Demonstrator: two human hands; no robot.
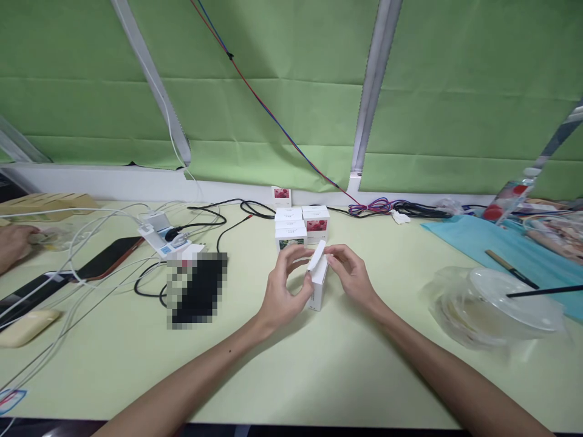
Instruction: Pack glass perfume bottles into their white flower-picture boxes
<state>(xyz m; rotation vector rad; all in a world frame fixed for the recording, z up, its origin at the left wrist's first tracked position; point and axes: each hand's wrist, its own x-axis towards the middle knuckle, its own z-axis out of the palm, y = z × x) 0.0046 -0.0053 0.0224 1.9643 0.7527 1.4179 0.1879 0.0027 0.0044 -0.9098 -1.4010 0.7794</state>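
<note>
A small white box stands on the table in front of me with its top flap lifted. My left hand grips the box from the left, thumb on the near side and fingers curled behind. At the upper right edge of the box, by the flap, the thumb and fingers of my right hand are closed. Just behind are more small boxes: a row of white ones with a flower picture on the front one, and a white box with a red flower picture.
A power strip with tangled cables and a pixelated dark object lie left. Farther left are a phone and another person's hand. A bagged lidded bowl, a blue cloth and a bottle are right.
</note>
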